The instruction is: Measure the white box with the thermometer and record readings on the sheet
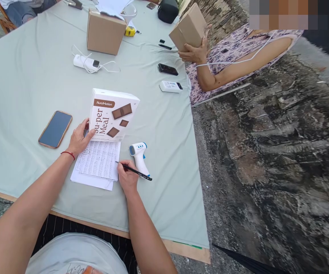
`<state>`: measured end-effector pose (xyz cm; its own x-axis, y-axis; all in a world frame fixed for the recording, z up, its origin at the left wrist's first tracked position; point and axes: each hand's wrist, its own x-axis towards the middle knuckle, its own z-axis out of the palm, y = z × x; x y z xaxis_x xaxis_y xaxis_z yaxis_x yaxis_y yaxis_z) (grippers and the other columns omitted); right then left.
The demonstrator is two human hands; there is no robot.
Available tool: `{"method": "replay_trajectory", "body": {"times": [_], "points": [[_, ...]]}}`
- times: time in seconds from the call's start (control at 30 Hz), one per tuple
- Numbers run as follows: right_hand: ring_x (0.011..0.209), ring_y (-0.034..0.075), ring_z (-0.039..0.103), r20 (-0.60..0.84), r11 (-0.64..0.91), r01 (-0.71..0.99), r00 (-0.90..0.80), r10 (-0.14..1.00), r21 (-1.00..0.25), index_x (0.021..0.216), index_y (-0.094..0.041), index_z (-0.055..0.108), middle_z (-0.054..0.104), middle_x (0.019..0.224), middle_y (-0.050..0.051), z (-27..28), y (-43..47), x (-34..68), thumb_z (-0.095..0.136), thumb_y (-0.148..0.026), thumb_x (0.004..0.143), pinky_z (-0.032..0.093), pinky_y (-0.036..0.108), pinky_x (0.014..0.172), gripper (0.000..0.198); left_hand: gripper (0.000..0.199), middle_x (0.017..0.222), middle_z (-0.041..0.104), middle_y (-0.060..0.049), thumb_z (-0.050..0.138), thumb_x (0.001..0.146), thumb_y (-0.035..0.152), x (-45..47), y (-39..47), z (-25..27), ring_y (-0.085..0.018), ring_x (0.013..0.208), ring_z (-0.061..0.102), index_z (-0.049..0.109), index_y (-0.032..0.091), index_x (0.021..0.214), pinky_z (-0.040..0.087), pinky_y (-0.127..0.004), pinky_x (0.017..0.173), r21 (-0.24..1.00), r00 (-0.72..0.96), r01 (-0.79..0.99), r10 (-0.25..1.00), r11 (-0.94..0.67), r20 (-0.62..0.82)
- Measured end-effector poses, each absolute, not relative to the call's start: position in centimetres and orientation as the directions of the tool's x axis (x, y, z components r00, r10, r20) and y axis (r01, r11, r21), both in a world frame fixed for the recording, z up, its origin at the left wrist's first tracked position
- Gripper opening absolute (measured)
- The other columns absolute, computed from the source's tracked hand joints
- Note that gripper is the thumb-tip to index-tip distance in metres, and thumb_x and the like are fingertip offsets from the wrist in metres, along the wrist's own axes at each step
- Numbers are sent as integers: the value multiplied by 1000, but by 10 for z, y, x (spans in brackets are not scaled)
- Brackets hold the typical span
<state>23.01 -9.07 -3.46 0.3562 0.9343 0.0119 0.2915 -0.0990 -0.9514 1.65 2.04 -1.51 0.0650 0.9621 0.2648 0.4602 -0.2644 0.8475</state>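
A box in a person's left hand is over the far end of a stack of papers on a cloth-covered table, a phone lying to that hand's left, while the right hand, holding a pen, is at the papers' right edge with a thermometer just behind it. Farther back, a corded device lies before a carton; along the table's right side a second device, a handset and a marker lie near to far, beside a co-worker's hands gripping another carton.
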Motion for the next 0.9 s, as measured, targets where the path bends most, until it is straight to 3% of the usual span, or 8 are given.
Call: {"method": "replay_trajectory", "body": {"times": [0.73,0.9], "points": [[59,15,49,2,-120,294,384,923,-948,68,-22,56,57,61,-2,-34,-90,230,54,-39,71,45,31,58,17,72,132,63,-14,46,92,68,16,21,-17,-30,120,62,46,20,145,50,-46,104,848,65,460,963,-263,263],[59,15,50,-5,-115,229,431,902,-967,66,-22,56,57,61,-1,-33,-90,229,56,-39,68,46,31,57,17,71,133,63,-14,47,92,67,16,21,-19,-29,121,61,46,20,145,50,-45,105,851,63,456,963,-263,263]]}}
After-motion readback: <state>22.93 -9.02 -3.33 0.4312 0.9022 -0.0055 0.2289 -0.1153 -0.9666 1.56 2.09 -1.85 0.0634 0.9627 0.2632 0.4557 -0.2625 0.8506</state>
